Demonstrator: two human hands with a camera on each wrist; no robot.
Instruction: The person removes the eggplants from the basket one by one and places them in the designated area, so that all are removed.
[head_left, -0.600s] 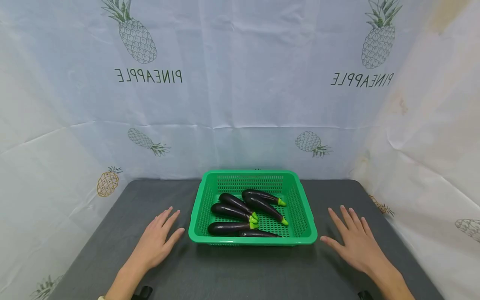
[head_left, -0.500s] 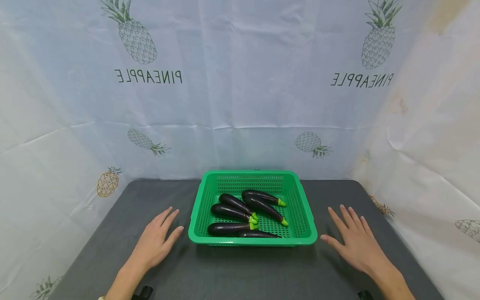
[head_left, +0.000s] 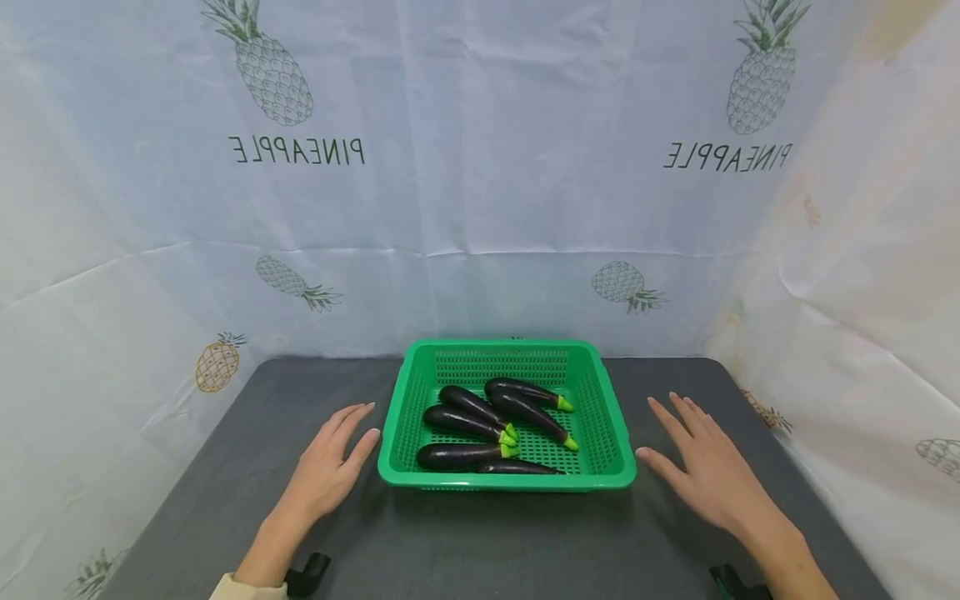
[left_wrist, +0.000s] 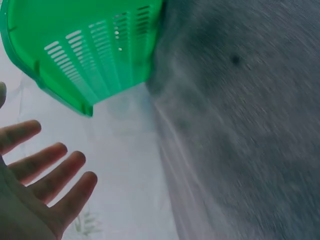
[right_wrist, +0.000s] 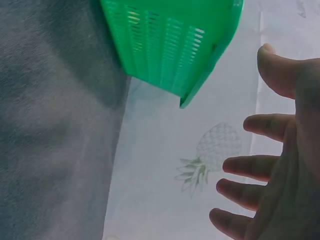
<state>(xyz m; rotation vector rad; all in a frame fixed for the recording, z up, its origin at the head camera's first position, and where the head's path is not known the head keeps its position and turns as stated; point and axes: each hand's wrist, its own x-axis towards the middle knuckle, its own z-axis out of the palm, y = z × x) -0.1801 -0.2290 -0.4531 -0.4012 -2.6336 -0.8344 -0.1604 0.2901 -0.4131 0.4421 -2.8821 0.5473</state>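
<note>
A green plastic basket [head_left: 506, 482] with slotted walls stands on the dark tabletop. Inside it lie several glossy dark eggplants [head_left: 457, 455] with bright green stem ends. My left hand [head_left: 324, 467] is just left of the basket, fingers extended and thumb near its left rim; nothing is in it. On the other side, my right hand [head_left: 701, 467] is spread beside the right rim, also holding nothing. Both wrist views show the basket's slotted side wall [left_wrist: 100, 55] apart from the fingers. The lower part of the nearest eggplant is hidden behind the front rim.
The dark grey table [head_left: 495, 550] reaches back to a pale hanging cloth [head_left: 465, 183] printed with pineapples, which also lines both sides. A black strap [head_left: 307, 575] crosses the left wrist, and another black strap [head_left: 738, 583] shows at the right wrist.
Both hands have shifted forward and inward, closer to the basket's sides. The basket and eggplants stay in place.
</note>
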